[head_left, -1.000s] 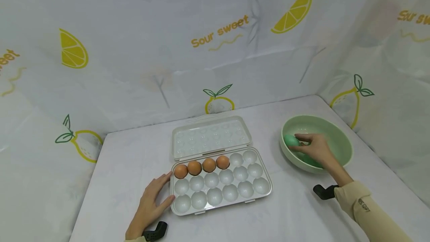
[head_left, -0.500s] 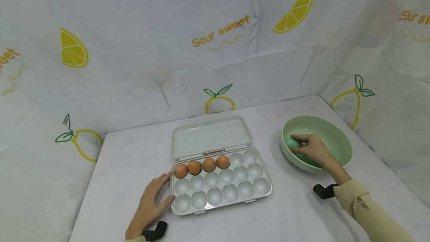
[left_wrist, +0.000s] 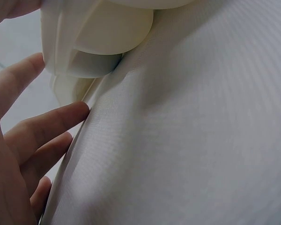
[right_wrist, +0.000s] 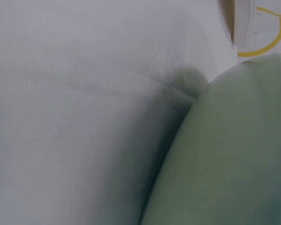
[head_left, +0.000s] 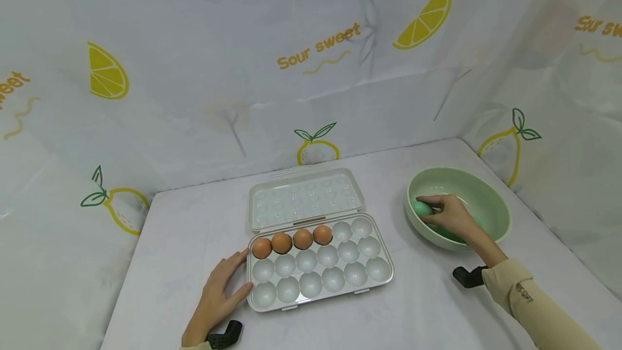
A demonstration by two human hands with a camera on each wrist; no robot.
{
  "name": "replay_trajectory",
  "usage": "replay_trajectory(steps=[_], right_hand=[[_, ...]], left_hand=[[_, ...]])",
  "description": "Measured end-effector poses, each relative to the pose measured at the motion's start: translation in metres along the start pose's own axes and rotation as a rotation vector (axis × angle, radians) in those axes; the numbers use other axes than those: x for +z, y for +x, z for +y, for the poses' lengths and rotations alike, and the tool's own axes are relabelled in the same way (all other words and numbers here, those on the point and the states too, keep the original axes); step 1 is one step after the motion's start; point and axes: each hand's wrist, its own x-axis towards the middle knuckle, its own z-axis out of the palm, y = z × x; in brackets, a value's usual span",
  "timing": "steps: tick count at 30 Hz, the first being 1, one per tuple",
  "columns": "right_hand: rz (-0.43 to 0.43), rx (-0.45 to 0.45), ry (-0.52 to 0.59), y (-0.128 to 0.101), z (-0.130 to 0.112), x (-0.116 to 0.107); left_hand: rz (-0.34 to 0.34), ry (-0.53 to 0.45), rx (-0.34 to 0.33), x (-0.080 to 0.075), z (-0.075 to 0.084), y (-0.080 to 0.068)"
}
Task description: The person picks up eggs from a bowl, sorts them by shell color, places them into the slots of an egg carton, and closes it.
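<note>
My right hand (head_left: 452, 215) reaches into the light green bowl (head_left: 493, 204) and pinches a green egg (head_left: 421, 208) between thumb and fingers, near the bowl's left wall. More green shows under and beside that hand, partly hidden by it. In the right wrist view the outer wall of the bowl (right_wrist: 225, 154) hides the hand. My left hand (head_left: 218, 290), thumb and fingers spread, rests against the left end of the egg tray (head_left: 335, 300). Brown eggs (head_left: 302, 239) fill the left part of the tray's back row. Fingertips lie at the tray's side (left_wrist: 61, 42) in the left wrist view.
The tray's clear lid (head_left: 306, 199) is folded back flat behind it. White cloth covers the table (head_left: 189, 231), and a lemon-print curtain (head_left: 194, 96) rises behind and at the sides. Black wrist mounts (head_left: 468, 277) sit on both wrists.
The right hand has shifted slightly left and down in the bowl, and the green egg has tilted and sunk a little in its fingers. The left hand, tray and brown eggs stay put.
</note>
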Motion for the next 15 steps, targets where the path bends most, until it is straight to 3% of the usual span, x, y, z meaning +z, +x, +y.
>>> replay_trajectory(steps=[8,15], right_hand=[[-0.013,0.053,0.076,-0.0012,-0.0023,-0.0028],[0.049,0.046,0.225,-0.0049,-0.0003,-0.0054]], left_hand=[[-0.005,0.012,-0.011,-0.0001,0.0012,0.0000],[-0.014,0.032,-0.036,-0.0002,0.0026,0.0003]])
